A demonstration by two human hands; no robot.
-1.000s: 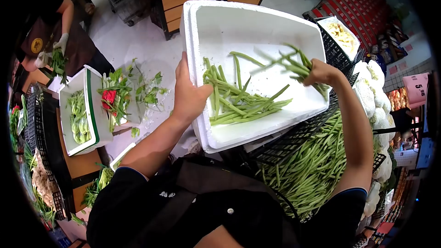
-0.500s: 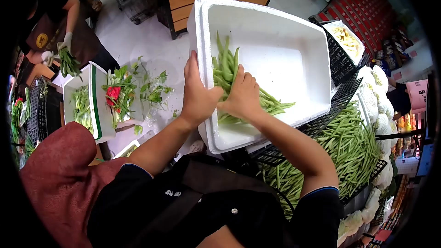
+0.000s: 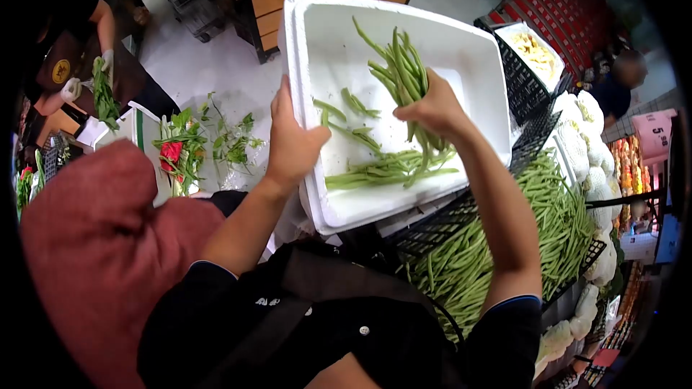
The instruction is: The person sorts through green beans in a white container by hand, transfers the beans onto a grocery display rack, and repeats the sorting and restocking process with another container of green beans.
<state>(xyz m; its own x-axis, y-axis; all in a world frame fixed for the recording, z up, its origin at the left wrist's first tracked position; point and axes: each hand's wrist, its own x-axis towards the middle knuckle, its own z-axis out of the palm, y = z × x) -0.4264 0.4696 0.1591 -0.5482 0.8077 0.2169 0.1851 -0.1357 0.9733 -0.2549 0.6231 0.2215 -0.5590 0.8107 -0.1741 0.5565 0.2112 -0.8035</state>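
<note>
A white foam box (image 3: 461,39) is tilted in front of me. My left hand (image 3: 294,145) grips its left rim, thumb over the inside edge and fingers outside. Inside the box, my right hand (image 3: 437,109) is closed round a bunch of green beans (image 3: 404,65), raised off the bottom with the tips pointing up and to the left. More loose green beans (image 3: 382,169) lie along the near side of the box, with a few stray pieces by the left wall. At my lower right is a large heap of green beans (image 3: 461,266).
Black plastic crates (image 3: 526,112) stand right of the box, with net-wrapped white produce (image 3: 595,180) beyond. Leafy scraps and a red item (image 3: 171,155) lie to the left. Further back, a gloved co-worker (image 3: 72,68) holds green vegetables. A person in reddish cloth (image 3: 108,245) is close on my left.
My right hand has gathered a bunch of green beans from the box's left side, lifted it and moved right. My left hand stays on the rim; the view has shifted slightly.
</note>
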